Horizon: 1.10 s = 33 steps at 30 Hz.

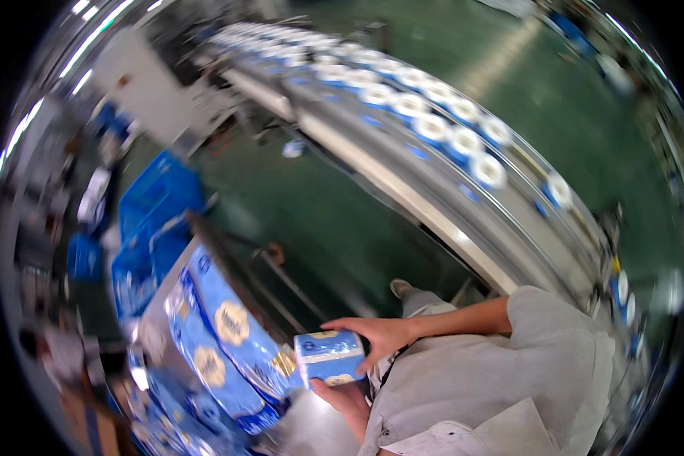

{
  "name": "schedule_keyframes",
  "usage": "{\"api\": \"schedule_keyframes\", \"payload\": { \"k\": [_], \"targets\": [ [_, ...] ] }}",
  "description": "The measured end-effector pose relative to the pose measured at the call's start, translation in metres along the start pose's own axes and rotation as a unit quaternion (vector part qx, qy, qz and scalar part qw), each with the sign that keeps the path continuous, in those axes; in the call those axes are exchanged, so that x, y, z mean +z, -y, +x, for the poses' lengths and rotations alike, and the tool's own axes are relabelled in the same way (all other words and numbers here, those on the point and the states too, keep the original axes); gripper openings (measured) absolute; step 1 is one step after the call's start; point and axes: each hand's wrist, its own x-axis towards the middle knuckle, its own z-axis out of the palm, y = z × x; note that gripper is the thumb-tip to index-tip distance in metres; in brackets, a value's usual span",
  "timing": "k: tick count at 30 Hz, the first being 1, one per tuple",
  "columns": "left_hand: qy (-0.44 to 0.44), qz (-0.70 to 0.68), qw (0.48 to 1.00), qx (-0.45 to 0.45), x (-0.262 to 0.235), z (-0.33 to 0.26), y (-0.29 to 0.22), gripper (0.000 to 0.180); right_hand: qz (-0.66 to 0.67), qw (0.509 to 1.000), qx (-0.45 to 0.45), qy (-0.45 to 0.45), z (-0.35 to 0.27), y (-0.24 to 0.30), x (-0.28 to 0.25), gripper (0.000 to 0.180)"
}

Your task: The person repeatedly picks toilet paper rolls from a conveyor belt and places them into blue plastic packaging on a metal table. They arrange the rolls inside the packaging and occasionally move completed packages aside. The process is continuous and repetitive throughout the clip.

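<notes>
Between my two hands is a small block-shaped pack [330, 356] in shiny blue plastic wrap with a pale band across it and cream patches. My right hand [387, 338] grips its upper and right sides, fingers along the top edge. My left hand [346, 399] is closed against its lower edge, partly hidden by my clothing. Just left of the pack lie long blue printed plastic packages [224, 334] with cream flower-shaped patches, side by side on a metal work surface [308, 425]. A gold-coloured patch on one package's end is close to the held pack.
A long conveyor [403, 178] crosses beyond me, carrying many white rolls [433, 128] with blue sides. Blue plastic crates [159, 197] stand at the left. More blue plastic packaging [171, 410] lies at the lower left, near another person [64, 353]. A pale machine cabinet [140, 83] stands farther back.
</notes>
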Motion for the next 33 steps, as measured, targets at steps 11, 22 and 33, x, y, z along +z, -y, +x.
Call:
{"api": "schedule_keyframes", "payload": {
  "k": [11, 22, 33],
  "targets": [
    [0.371, 0.288, 0.878, -0.093, 0.035, 0.01, 0.002, 0.071, -0.157, 0.818, -0.006, -0.553, -0.106, 0.006, -0.05, 0.111],
    [0.273, 0.684, 0.673, 0.067, 0.006, 0.049, -0.005, 0.05, -0.599, 0.597, 0.277, -0.457, -0.184, -0.049, -0.27, 0.083],
    [-0.248, 0.583, 0.772, 0.047, -0.173, -0.001, -0.012, 0.045, -0.492, 0.806, 0.08, -0.318, -0.001, -0.085, -0.295, 0.054]
  ]
}}
